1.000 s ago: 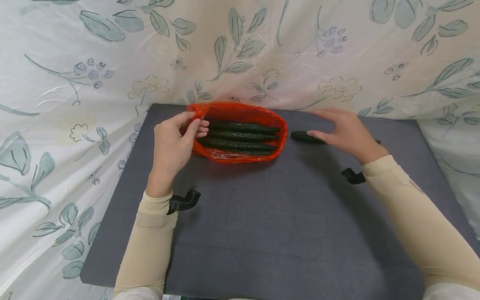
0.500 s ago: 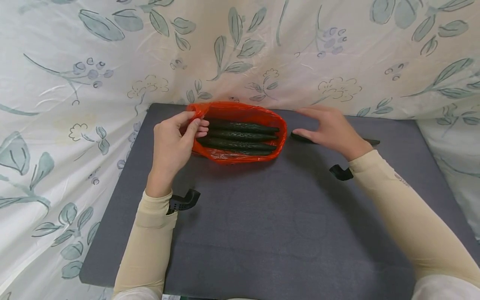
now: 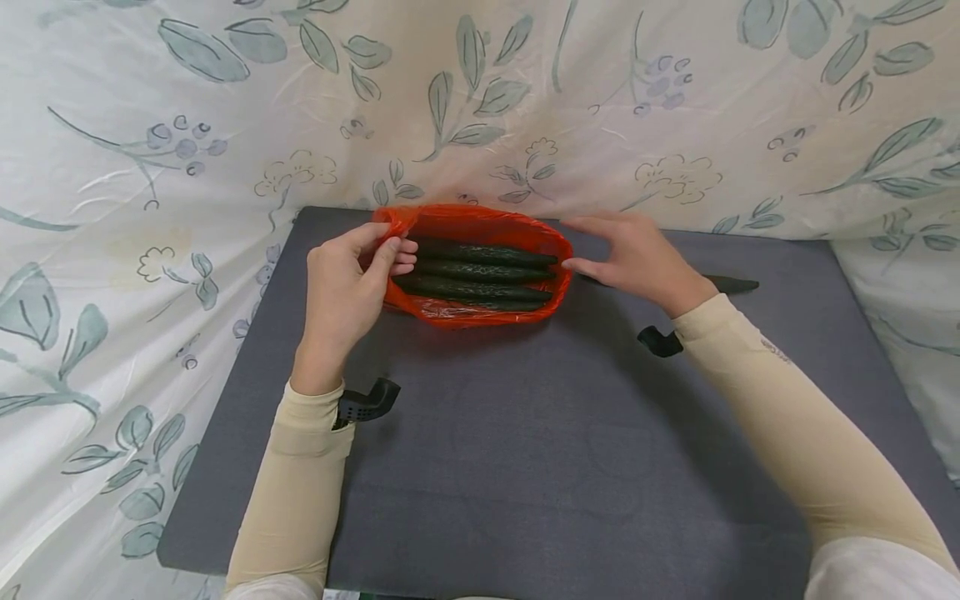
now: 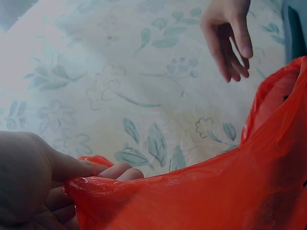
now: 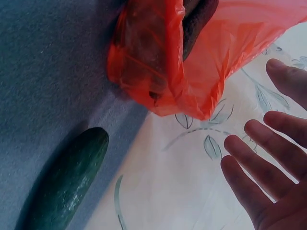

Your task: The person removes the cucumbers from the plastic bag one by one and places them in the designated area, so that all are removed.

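The bag (image 3: pixel 487 225) is thin, bright red plastic, crinkled and glossy, its mouth gaping in a long oval. Inside it lie at least three cucumbers (image 3: pixel 483 272), dark green, slim and bumpy, side by side and running left to right. A loose cucumber (image 5: pixel 69 179) rests on the table (image 3: pixel 525 442) to the right of the bag, its skin shiny in the right wrist view; from the head view the right hand (image 3: pixel 637 254) covers much of it.

The bag sits near the far edge of the gray table, just before the leaf-printed cloth (image 3: pixel 480 100) that rises behind. A broad stretch of tabletop runs from the bag to the near edge, and a small gap parts the bag from the loose cucumber.

The left hand (image 3: pixel 347 292) pinches the bunched rim at the bag's left end between thumb and fingers — the film is gathered in the grip. The right hand holds nothing: its fingers are straight and spread, above the loose cucumber — apart from it and from the bag.
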Demonstrator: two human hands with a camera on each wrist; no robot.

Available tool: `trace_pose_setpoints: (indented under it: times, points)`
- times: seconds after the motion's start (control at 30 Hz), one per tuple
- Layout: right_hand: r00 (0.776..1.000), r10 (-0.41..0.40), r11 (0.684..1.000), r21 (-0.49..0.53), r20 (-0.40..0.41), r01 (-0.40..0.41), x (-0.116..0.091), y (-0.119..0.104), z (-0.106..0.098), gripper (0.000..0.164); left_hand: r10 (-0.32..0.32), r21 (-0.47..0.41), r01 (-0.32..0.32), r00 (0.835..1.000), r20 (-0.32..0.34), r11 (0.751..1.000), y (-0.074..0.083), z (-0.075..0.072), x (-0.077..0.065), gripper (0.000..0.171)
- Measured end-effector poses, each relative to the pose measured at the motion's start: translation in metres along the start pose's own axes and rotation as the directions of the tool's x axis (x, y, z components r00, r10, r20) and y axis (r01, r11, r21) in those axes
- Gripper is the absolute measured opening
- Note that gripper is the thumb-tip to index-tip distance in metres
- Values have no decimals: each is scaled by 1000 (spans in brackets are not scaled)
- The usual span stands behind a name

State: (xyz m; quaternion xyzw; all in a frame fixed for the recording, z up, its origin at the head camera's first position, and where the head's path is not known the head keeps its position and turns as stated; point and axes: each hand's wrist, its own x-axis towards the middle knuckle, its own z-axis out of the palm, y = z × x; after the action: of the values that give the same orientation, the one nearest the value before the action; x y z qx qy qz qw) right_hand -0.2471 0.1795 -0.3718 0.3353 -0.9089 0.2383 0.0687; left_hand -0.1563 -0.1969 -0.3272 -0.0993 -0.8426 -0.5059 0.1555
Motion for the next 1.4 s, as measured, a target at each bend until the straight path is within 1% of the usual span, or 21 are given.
trace_pose_setpoints:
  times: [0.23,0.47,0.73,0.97,1.23,1.4]
  points:
    - [1000,-26,1000,9,17,26,10,-6,6,61,2,9,-2,1000,1,1000,0,0,0,26]
    - [999,-40,998,43,33,39,18,-8,11,60,8,6,-8,1000,1,1000,0,-1,0,26]
    - [998,-54,998,39,39,52,24,-11,18,62,7,8,-7,1000,0,1000,0,-1,0,27]
    - [995,-34,998,52,93,30,33,-21,25,63,8,20,-8,1000,-1,1000,-1,-1,0,27]
    - [992,-43,998,58,119,37,44,-20,37,61,22,25,-22,1000,-4,999,-1,-1,0,24]
    - [990,-33,999,41,135,28,48,-21,45,60,27,25,-27,1000,-5,999,0,-1,1,22]
